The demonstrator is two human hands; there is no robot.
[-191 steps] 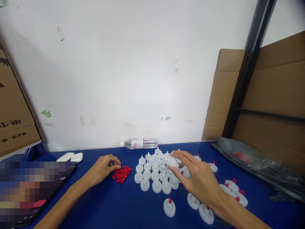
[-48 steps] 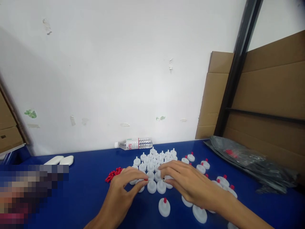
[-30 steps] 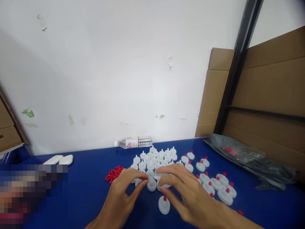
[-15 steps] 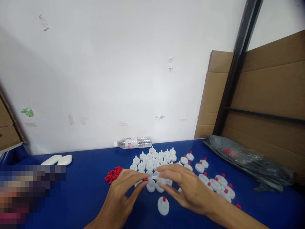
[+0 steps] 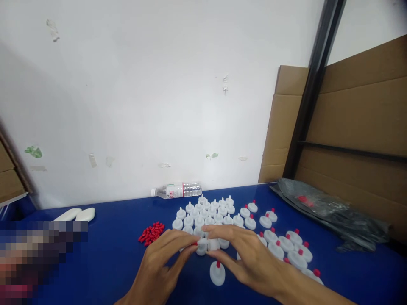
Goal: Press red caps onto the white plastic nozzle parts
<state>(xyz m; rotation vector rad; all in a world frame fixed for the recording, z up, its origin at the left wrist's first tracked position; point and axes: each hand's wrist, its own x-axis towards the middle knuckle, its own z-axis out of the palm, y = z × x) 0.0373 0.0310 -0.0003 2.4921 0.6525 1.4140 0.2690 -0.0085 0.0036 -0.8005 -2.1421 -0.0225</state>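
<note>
Between the thumb and fingers of my left hand [image 5: 160, 260] is a small red cap [image 5: 195, 243]. My right hand [image 5: 251, 254] pinches a translucent white spout lid [image 5: 213, 244] by its wide base, its spout turned left toward the red cap. Cap and spout meet or nearly meet; my fingers partly cover the contact. Just beyond my hands, several white spout lids [image 5: 199, 221] with bare tips stand in a cluster. One white lid with a red tip [image 5: 217, 275] lies in front of my hands. More red-tipped lids [image 5: 276, 250] are spread on the right, some behind my right forearm.
A heap of loose red caps [image 5: 151, 234] lies left of the cluster on the blue table [image 5: 104, 254]. Against the wall lies a clear plastic bottle [image 5: 178, 190]. Two white rounded objects [image 5: 85, 214] rest at left, a grey plastic bag [image 5: 330, 216] at right.
My right hand has shifted slightly left, bringing the lid's spout up to the red cap in my left hand. The view has moved a little.
</note>
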